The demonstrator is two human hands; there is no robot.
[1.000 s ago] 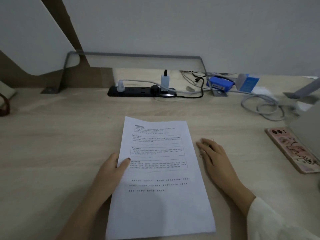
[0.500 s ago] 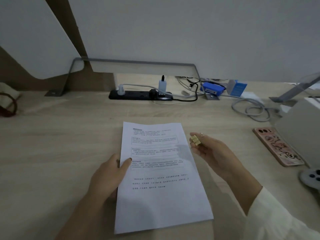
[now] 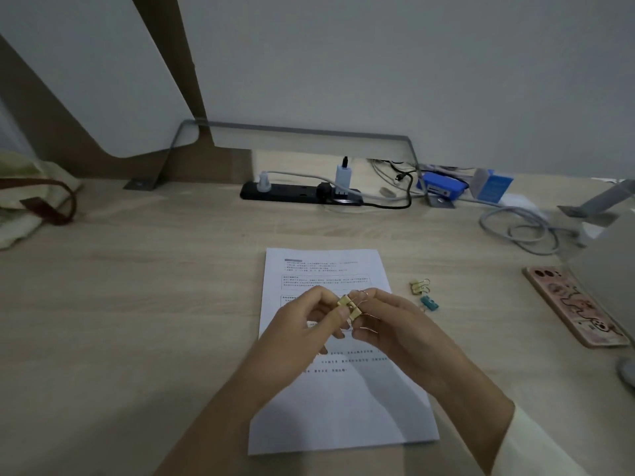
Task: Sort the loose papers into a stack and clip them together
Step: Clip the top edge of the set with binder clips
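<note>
A stack of printed white papers (image 3: 338, 403) lies flat on the wooden desk in front of me. Above its middle, both hands hold a yellow binder clip (image 3: 349, 308). My left hand (image 3: 302, 328) pinches the clip's body with thumb and fingers. My right hand (image 3: 395, 328) grips the clip's wire handles from the right side. The clip is lifted off the paper. Two more binder clips lie on the desk right of the stack, a yellow clip (image 3: 420, 286) and a teal clip (image 3: 429, 303).
A phone in a pink patterned case (image 3: 574, 305) lies at the right. A black power strip (image 3: 299, 194) with plugs and cables runs along the back. Grey cable coils (image 3: 522, 231) sit back right, a cloth bag (image 3: 31, 201) at the far left.
My left hand has left the paper and joined my right hand on the yellow clip above the stack. The view has shifted, and two clips now show on the desk.
</note>
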